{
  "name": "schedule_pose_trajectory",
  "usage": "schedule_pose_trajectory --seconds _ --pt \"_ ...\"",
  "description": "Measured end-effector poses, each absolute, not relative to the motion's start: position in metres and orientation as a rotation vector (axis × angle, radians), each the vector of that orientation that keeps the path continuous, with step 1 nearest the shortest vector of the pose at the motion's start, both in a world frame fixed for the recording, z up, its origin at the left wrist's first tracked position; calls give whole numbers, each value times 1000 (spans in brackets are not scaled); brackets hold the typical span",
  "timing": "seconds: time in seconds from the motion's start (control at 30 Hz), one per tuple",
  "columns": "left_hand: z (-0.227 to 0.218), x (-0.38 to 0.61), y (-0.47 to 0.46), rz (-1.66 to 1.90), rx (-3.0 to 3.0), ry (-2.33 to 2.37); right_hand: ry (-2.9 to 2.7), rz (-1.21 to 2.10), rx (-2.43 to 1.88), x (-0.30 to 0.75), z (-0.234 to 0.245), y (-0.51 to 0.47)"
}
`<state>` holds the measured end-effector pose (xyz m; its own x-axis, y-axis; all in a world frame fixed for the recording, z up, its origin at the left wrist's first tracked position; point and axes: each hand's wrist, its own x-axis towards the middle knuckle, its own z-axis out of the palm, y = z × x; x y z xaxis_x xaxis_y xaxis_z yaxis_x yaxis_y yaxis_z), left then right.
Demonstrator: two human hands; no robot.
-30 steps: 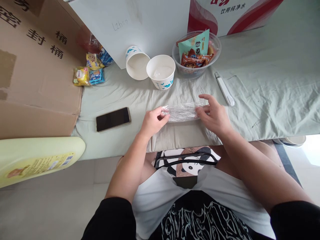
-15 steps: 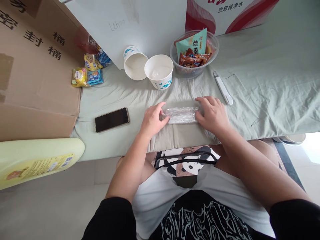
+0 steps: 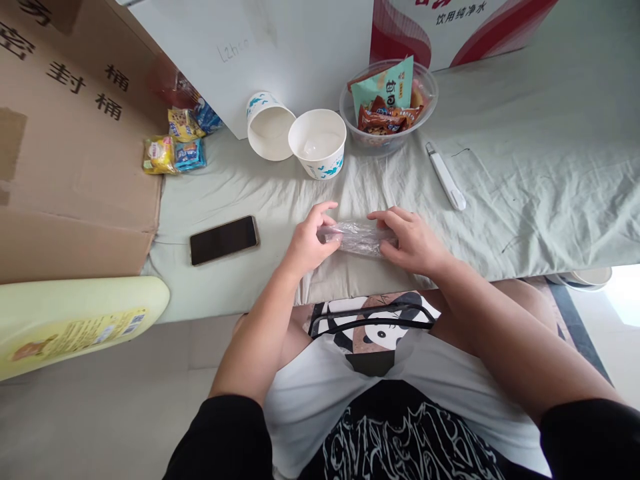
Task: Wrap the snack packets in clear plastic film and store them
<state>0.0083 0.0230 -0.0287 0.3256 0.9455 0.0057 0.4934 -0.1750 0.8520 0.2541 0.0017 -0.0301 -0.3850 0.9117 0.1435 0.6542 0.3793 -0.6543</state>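
Observation:
A crinkled strip of clear plastic wrap (image 3: 361, 238), folded long and narrow, lies between my hands near the front edge of the cloth-covered surface. My left hand (image 3: 313, 239) pinches its left end between thumb and fingers. At the other end, my right hand (image 3: 413, 240) grips the wrap with thumb below and fingers above. Beyond my hands stand an upright white paper cup (image 3: 327, 163) with blue print and a second paper cup (image 3: 273, 133) tipped on its side.
A phone (image 3: 224, 240) lies to the left, a white utility knife (image 3: 446, 177) to the right. Behind are a clear bowl (image 3: 385, 143) of packaged snacks, several small snack packs (image 3: 160, 155) and a white box (image 3: 300, 53). A cardboard box (image 3: 75, 167) and yellow container (image 3: 85, 320) flank the left.
My right hand has moved left and slightly toward me. The right end of the plastic wrap has tilted closer to me. My left hand has shifted slightly.

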Motion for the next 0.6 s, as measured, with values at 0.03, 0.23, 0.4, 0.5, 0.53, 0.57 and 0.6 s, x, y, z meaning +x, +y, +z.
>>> schedule_pose_trajectory --seconds 0.03,0.23,0.4,0.5,0.53,0.57,0.6 --pt "-28 8 22 732 1713 1237 -2120 755 -1294 254 -27 1" --pt "-22 7 22 819 1381 1056 -1930 1320 -1168 245 -17 -5" --pt "-22 13 27 880 1214 1004 -1575 1546 -1198 228 -20 -9" --pt "-22 21 24 757 1225 962 -1430 1468 -1293 224 -21 -8" --pt "-22 24 22 737 1244 981 -1380 1468 -1298 223 -21 -8" --pt "-21 26 20 728 1265 1013 -1328 1481 -1288 222 -21 -8" --pt "-21 27 19 728 1283 1049 -1280 1510 -1273 223 -21 -8"
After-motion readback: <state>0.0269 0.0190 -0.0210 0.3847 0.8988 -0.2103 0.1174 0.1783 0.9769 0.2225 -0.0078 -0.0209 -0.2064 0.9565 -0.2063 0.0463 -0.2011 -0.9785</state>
